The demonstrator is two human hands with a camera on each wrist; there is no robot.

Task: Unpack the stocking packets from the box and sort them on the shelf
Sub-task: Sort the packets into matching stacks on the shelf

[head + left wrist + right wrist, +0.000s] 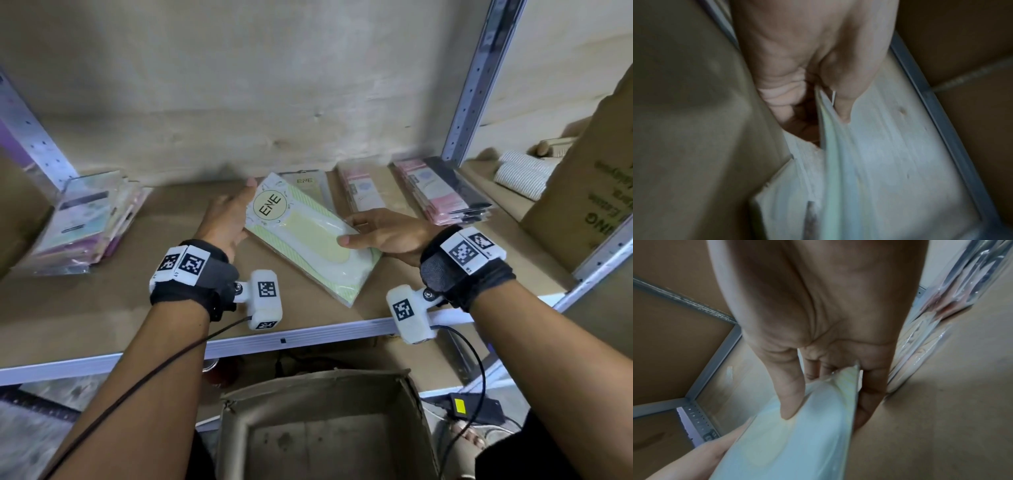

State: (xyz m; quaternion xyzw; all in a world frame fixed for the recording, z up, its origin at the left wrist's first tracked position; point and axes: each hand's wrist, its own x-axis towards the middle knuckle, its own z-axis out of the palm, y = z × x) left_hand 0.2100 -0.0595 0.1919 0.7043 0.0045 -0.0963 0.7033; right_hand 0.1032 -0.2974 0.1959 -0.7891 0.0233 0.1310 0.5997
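A green-and-white stocking packet (308, 236) marked ENE hangs slantwise just above the brown shelf board (102, 301). My left hand (229, 219) holds its far left end, thumb on top. My right hand (380, 231) grips its right edge, thumb (791, 395) on top and fingers beneath the packet (789, 443). In the left wrist view the packet (840, 162) runs blurred from between thumb and fingers. The open cardboard box (325, 425) stands below the shelf, and its floor shows bare.
Another ENE packet (308, 186) lies behind the held one. Pink packet stacks (363, 195) (442, 192) lie to the right, and a mixed pile (82, 222) at the left. A large carton (589, 192) stands far right past a metal upright (472, 89).
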